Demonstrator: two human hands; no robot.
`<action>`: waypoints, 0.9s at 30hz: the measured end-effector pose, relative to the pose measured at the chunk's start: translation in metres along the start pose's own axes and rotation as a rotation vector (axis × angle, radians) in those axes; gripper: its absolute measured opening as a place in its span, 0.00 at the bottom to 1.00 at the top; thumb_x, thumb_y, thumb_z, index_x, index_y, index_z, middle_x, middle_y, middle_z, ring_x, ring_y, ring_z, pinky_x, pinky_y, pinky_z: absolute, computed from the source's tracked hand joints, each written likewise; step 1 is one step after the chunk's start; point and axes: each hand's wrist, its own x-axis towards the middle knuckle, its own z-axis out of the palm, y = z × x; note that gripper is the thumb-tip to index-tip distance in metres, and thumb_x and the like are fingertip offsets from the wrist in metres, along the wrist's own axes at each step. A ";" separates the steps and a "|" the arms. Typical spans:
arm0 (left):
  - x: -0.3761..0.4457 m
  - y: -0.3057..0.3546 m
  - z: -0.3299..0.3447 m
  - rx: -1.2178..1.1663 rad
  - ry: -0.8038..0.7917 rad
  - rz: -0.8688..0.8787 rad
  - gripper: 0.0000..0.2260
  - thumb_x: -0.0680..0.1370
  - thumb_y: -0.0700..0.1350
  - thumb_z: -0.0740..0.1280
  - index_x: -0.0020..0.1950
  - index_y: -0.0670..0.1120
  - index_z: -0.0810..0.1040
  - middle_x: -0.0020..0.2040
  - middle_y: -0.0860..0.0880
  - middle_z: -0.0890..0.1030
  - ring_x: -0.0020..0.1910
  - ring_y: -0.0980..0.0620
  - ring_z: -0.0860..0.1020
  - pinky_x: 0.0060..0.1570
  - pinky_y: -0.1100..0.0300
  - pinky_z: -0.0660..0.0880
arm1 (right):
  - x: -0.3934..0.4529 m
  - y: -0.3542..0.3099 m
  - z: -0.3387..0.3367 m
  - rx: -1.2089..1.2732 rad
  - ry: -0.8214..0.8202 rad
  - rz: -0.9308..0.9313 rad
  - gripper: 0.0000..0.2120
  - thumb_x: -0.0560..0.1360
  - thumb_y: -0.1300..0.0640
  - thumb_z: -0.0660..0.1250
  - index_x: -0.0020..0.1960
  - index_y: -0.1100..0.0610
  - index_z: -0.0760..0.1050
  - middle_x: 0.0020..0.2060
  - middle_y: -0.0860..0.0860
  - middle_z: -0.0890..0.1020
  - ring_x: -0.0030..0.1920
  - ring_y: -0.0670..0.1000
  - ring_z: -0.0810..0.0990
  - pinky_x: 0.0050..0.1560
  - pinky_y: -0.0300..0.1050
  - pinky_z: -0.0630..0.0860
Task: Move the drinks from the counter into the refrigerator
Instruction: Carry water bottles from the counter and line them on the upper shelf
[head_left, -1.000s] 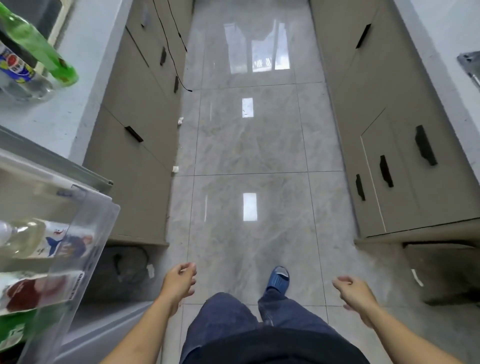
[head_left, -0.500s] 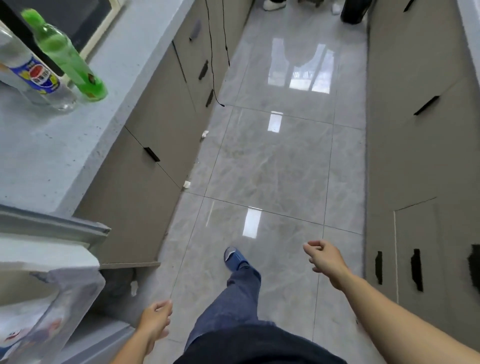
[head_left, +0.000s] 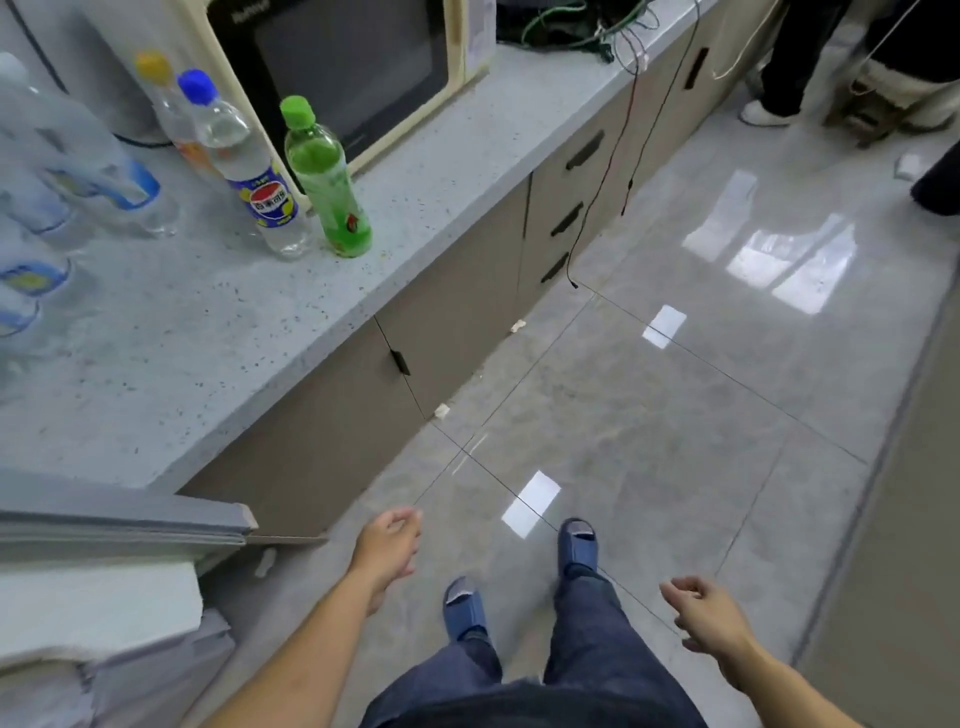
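Note:
Several drink bottles stand on the grey speckled counter. A green bottle with a green cap is nearest the counter's edge. Beside it stands a clear bottle with a blue cap, and behind that one with a yellow cap. Blurred clear bottles with blue labels fill the far left. The open refrigerator door shows at lower left. My left hand hangs empty over the floor with loosely curled fingers. My right hand is likewise empty and low.
A cream microwave sits at the back of the counter, with loose cables beside it and dangling over the drawers. Another person's legs and a stool stand at the far right. Beige cabinets line the right side.
The view has swung up and left toward the counter, bringing more bottles and the microwave into sight. I have stepped forward. Both hands stay empty, the left one now higher.

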 end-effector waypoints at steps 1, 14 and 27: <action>0.001 0.006 0.004 -0.025 0.025 0.001 0.08 0.81 0.51 0.64 0.55 0.50 0.78 0.50 0.46 0.82 0.44 0.51 0.79 0.43 0.55 0.79 | 0.012 -0.012 -0.005 -0.029 -0.016 -0.004 0.08 0.77 0.51 0.69 0.50 0.56 0.76 0.40 0.57 0.80 0.38 0.56 0.76 0.38 0.46 0.75; -0.053 0.017 0.055 -0.371 0.457 -0.260 0.08 0.83 0.50 0.62 0.57 0.48 0.74 0.50 0.44 0.81 0.48 0.45 0.80 0.46 0.52 0.80 | 0.124 -0.238 -0.009 -0.419 -0.301 -0.341 0.11 0.78 0.54 0.69 0.44 0.62 0.76 0.29 0.55 0.72 0.31 0.54 0.70 0.31 0.43 0.69; -0.039 0.026 0.003 -0.691 0.735 -0.224 0.02 0.78 0.45 0.70 0.48 0.47 0.81 0.33 0.46 0.83 0.31 0.46 0.78 0.31 0.58 0.74 | 0.006 -0.389 0.147 -0.551 -0.711 -0.755 0.07 0.77 0.52 0.69 0.55 0.50 0.77 0.46 0.51 0.83 0.47 0.52 0.82 0.54 0.53 0.80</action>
